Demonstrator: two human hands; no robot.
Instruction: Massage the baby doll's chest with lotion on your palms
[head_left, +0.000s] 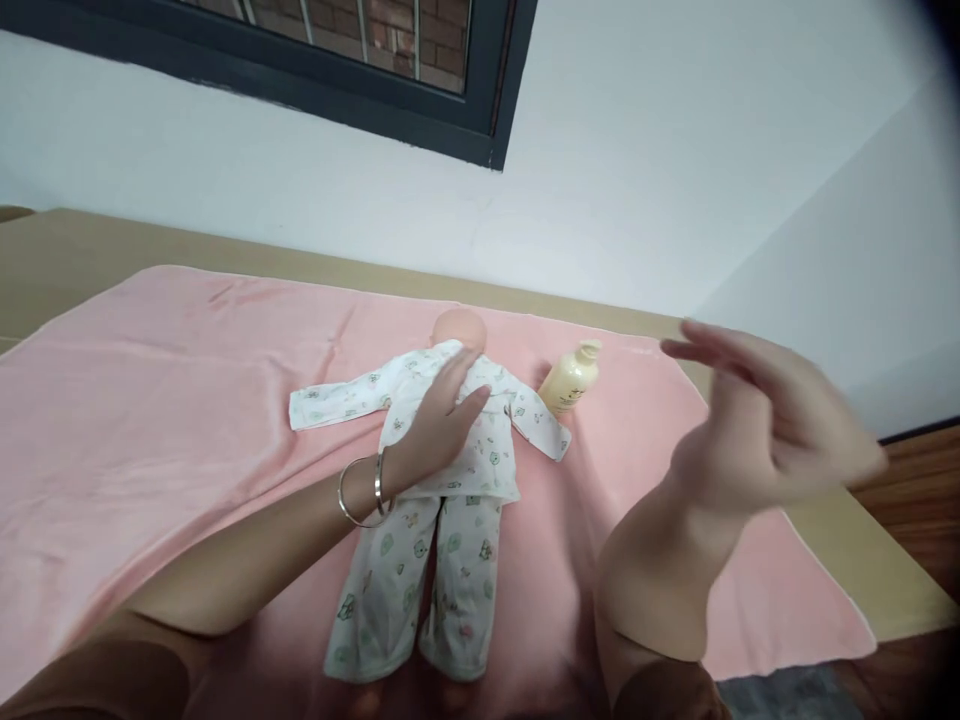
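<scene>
A baby doll (457, 330) lies on its back on a pink blanket (150, 400), dressed in a white printed top and trousers (450, 560). My left hand (442, 420) rests flat on the doll's chest, fingers together, with two thin bangles on the wrist. My right hand (765, 420) is raised above the blanket's right side, fingers spread and blurred, holding nothing. A pale yellow pump bottle (571, 381) lies on the blanket just right of the doll's sleeve.
The blanket covers a tan mattress (90, 250) set against a white wall under a dark-framed window (480, 110). Wooden floor (922, 520) shows at the right, past the mattress edge.
</scene>
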